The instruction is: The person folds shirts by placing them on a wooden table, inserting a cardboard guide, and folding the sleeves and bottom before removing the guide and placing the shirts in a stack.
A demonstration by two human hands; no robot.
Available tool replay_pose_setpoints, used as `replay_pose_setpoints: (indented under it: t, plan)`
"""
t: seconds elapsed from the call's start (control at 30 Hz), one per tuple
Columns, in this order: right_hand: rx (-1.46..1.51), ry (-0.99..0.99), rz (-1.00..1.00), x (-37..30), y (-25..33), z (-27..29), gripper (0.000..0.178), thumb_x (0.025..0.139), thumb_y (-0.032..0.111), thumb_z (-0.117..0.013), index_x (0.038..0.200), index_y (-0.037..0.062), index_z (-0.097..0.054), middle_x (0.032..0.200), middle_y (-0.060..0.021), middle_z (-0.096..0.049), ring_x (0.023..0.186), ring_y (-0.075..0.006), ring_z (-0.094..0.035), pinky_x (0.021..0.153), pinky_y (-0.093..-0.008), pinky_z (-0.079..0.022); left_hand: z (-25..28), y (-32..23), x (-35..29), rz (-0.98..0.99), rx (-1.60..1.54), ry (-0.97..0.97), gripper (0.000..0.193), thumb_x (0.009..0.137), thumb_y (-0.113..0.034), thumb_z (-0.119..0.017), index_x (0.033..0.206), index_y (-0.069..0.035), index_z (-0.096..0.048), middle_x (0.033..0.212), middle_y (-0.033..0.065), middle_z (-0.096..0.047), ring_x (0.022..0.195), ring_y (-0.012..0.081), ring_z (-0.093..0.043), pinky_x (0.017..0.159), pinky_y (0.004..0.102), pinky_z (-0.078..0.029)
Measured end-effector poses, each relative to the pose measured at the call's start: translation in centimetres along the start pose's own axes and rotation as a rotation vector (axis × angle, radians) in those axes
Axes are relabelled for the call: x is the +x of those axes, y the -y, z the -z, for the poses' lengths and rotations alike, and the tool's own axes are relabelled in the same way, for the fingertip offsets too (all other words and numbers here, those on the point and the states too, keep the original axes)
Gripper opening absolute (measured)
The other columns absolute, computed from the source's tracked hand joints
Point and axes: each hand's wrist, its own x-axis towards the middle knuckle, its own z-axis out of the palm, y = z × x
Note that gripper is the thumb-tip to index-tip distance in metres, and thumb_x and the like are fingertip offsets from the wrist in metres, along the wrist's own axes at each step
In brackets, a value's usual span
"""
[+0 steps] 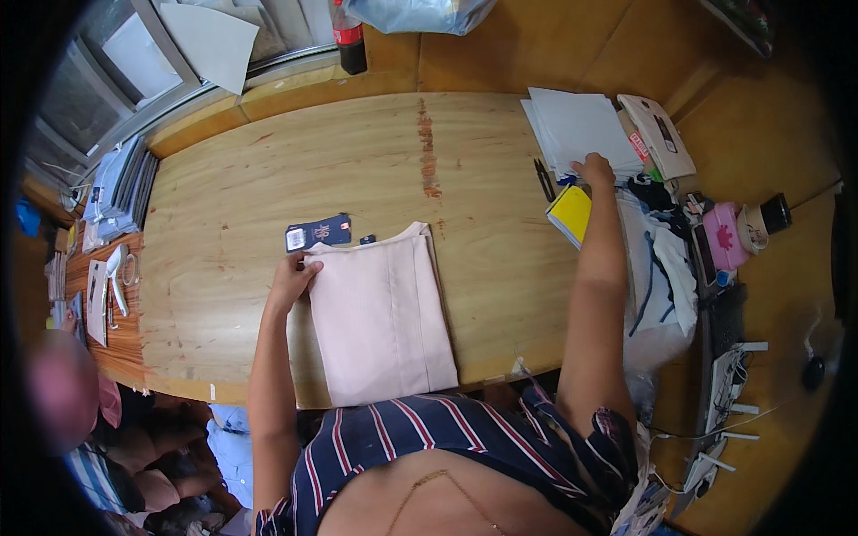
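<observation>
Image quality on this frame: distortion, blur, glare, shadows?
Head view: black fisheye rim, far edge of the table bows; head view: a round blurred patch covers the co-worker at lower left, while pink folded cloth, left hand and right hand read fairly clear; head view: mild sheen on the tabletop left of the cloth, soft shadow between left forearm and cloth.

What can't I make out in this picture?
In the head view:
- Folded pink cloth: underside, hidden by its upper layer.
- Right hand: whether it grips the white sheets; the hand itself hides this.
- Pale plastic bag: top, cut off by the upper edge.
- Co-worker's head: blurred.
</observation>
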Motion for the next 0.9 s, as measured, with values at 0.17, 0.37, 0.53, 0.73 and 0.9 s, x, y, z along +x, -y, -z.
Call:
replay_pose_setpoints:
  t: [0.17,0.37,0.53,0.73,0.9]
  plan:
    - [-0.047,0.049,0.058,-1.5,1.1,0.9,0.051,0.070,0.039,-0.062,0.106,0.0037,-0.053,0.108,-0.0146,-0.054,0.101,-0.0293,-0.051,0.084,-0.0394,-0.040,0.3,0.8,0.5,-0.041,-0.007,-0.010,0.022,0.075,-0.013,-0.063,0.088,0.003,-0.056,0.063,0.0018,-0.052,0.051,0.0072,-0.044,0.046,0.0218,-0.036]
    - [-0.075,0.084,0.253,1.2,-1.2,-0.3,0.050,0.069,0.032,-0.064,0.108,0.0024,-0.052,0.106,-0.0176,-0.054,0.100,-0.0297,-0.051,0.085,-0.0359,-0.040,-0.1,-0.6,0.1,-0.005,-0.016,-0.001,0.024,0.074,-0.014,-0.064,0.089,0.004,-0.056,0.065,0.0025,-0.053,0.052,0.0074,-0.046,0.046,0.0217,-0.037]
    - [-0.122,-0.105,0.206,0.2,-0.2,0.2,0.029,0.077,0.020,-0.052,0.099,0.0012,-0.056,0.101,-0.0167,-0.056,0.096,-0.0293,-0.054,0.080,-0.0389,-0.044,-0.2,-0.4,-0.2,-0.054,-0.024,-0.055,0.023,0.074,-0.011,-0.063,0.090,0.004,-0.056,0.068,0.0033,-0.055,0.055,0.0072,-0.048,0.048,0.0210,-0.038]
    - [-0.204,-0.670,0.654,-7.8,5.6,-1.8,0.017,0.077,0.007,-0.042,0.086,0.0056,-0.056,0.082,-0.0108,-0.058,0.074,-0.0242,-0.058,0.060,-0.0335,-0.049,-1.0,-2.6,-1.8,-0.060,0.555,-0.376,0.049,0.058,-0.026,-0.072,0.093,0.001,-0.051,0.092,0.0184,-0.057,0.086,0.0320,-0.055,0.074,0.0371,-0.044]
    - [0.041,-0.650,1.259,-16.9,9.2,-9.3,0.022,0.076,0.008,-0.045,0.096,0.0038,-0.053,0.095,-0.0124,-0.054,0.087,-0.0253,-0.053,0.077,-0.0337,-0.044,-1.2,-2.1,-0.4,-0.122,0.568,-0.287,0.038,0.057,-0.020,-0.071,0.083,0.002,-0.055,0.090,0.0198,-0.054,0.086,0.0320,-0.053,0.074,0.0363,-0.043]
